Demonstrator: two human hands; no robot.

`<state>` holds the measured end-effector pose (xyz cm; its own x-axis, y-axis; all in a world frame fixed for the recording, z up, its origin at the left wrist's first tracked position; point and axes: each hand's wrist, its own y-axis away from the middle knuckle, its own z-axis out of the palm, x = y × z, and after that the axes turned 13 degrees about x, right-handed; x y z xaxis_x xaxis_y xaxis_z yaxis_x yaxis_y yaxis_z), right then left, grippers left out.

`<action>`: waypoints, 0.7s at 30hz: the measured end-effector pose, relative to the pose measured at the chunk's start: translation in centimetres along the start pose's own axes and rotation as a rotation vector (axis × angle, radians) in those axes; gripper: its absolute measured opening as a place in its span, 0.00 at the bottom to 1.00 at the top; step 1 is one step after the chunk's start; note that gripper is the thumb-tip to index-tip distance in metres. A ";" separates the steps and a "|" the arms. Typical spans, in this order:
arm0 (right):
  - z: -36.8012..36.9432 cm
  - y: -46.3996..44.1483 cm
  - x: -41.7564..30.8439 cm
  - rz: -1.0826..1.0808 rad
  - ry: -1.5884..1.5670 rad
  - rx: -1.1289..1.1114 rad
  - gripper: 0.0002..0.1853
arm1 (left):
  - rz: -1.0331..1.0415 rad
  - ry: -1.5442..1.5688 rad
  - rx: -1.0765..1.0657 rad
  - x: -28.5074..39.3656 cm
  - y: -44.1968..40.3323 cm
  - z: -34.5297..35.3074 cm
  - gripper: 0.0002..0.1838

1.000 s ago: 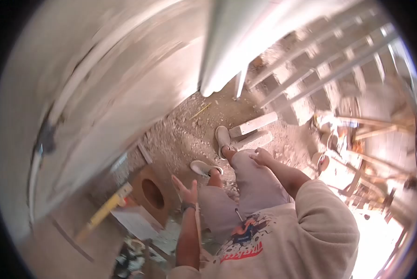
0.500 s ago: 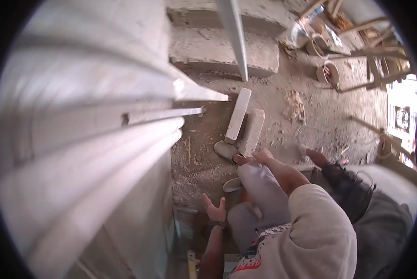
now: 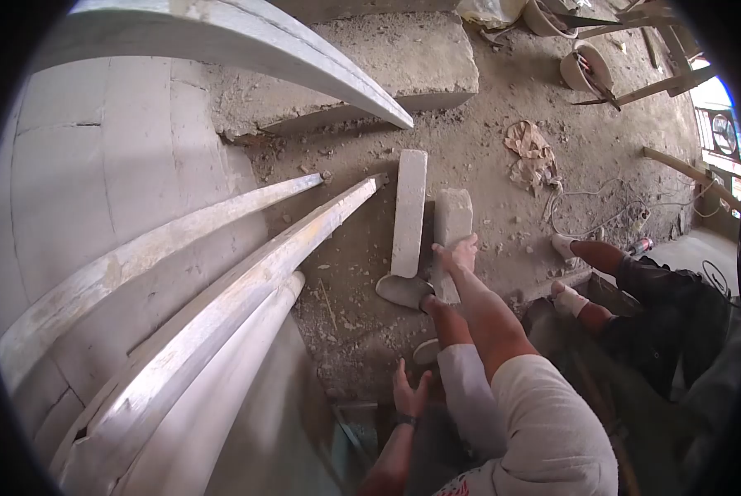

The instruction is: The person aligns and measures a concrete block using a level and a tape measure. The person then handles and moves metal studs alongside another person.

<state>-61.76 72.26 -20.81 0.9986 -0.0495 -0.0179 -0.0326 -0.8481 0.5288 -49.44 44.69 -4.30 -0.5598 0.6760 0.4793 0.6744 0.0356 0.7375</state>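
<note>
My right hand (image 3: 459,252) reaches down over a pale rectangular block (image 3: 455,213) on the dirt floor. Its fingers are spread across the block's width and look to be touching it. A second, longer pale block (image 3: 410,211) lies just to the left, its lower end close to my shoe (image 3: 404,291). Bent at the wrist, my left hand (image 3: 410,393) hangs in the air near my knee, palm inward. It holds nothing, its fingers are apart, and a dark band circles the wrist.
Long pale beams (image 3: 246,273) slant in from the left. A concrete step (image 3: 387,66) crosses the top. Crumpled paper (image 3: 531,153), a bucket with tools (image 3: 584,70), wooden poles and a loose cable (image 3: 594,219) lie to the right. Another person's legs (image 3: 602,256) are close at my right.
My right hand has moved forward from beside my knee onto the nearer block. My left hand stays open. The view has shifted, bringing the beams and blocks into sharper sight.
</note>
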 end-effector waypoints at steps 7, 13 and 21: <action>-2.9 -0.2 4.1 -0.059 -0.218 -0.102 0.44 | -0.063 -0.044 0.026 -0.9 3.3 -2.8 0.42; -15.8 10.1 7.3 -0.029 -0.604 -0.420 0.41 | -0.235 0.365 -0.019 -3.2 8.3 -6.1 0.40; -23.3 21.2 12.8 -0.023 -0.472 -1.042 0.41 | -0.512 1.326 -0.065 -1.8 20.3 -8.7 0.46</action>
<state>-48.66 65.96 9.94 0.8762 -0.4196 -0.2370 0.2557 -0.0122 0.9667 -38.93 37.77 13.95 -0.7849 -0.5814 0.2141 0.2602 0.0043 0.9655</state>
